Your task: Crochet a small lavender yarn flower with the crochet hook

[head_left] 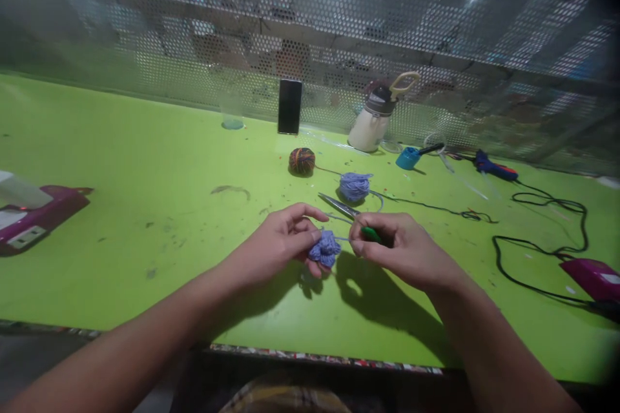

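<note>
Between the thumb and fingers of my left hand [295, 239] is a small crocheted piece [325, 248] of periwinkle-blue yarn. A short yarn strand [341, 239] runs from it to the pinched fingertips of my right hand [400, 242]. Scissors [339, 205] with a green handle appear behind my right hand, blades pointing to the far left. Part of the handle shows through the gap in my fingers, and whether the hand touches it is unclear. Just beyond lies a ball of the same blue yarn [354, 187], its loose tail curving toward my hands.
Farther back are a multicoloured yarn ball [301, 161], an upright phone [289, 107], a clear cup [233, 117], a white bottle [371, 122] and a blue tape roll [408, 158]. A glue gun [496, 166] with a black cord lies right. A magenta power strip [53, 210] stands left.
</note>
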A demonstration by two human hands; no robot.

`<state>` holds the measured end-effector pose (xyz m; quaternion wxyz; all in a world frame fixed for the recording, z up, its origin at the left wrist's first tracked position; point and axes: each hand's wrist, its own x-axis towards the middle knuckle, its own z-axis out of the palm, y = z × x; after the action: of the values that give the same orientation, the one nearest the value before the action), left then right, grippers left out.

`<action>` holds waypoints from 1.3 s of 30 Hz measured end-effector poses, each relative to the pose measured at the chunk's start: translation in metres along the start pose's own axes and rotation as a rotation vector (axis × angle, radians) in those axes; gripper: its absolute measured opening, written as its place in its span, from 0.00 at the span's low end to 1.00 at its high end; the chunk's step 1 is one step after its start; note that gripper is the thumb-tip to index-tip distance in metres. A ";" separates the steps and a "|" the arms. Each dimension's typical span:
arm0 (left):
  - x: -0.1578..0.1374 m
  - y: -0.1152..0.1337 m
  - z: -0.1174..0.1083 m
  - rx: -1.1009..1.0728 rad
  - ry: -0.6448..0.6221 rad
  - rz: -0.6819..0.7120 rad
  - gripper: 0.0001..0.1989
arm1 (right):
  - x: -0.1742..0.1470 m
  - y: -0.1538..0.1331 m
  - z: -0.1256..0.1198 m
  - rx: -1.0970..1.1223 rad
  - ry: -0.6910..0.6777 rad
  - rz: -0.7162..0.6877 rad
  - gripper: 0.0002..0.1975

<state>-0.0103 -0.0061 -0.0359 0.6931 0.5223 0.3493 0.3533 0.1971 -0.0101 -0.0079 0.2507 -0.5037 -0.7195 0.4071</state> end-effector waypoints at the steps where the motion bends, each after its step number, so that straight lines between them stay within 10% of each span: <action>1: 0.000 0.001 0.000 0.026 0.015 0.008 0.09 | -0.001 0.000 -0.001 0.018 -0.011 -0.014 0.04; 39: -0.005 0.005 0.005 0.182 -0.040 0.083 0.11 | -0.003 0.003 0.010 0.085 0.041 0.009 0.05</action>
<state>-0.0090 -0.0114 -0.0293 0.6344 0.6039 0.3440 0.3382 0.1917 -0.0155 -0.0163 0.2848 -0.5042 -0.6939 0.4279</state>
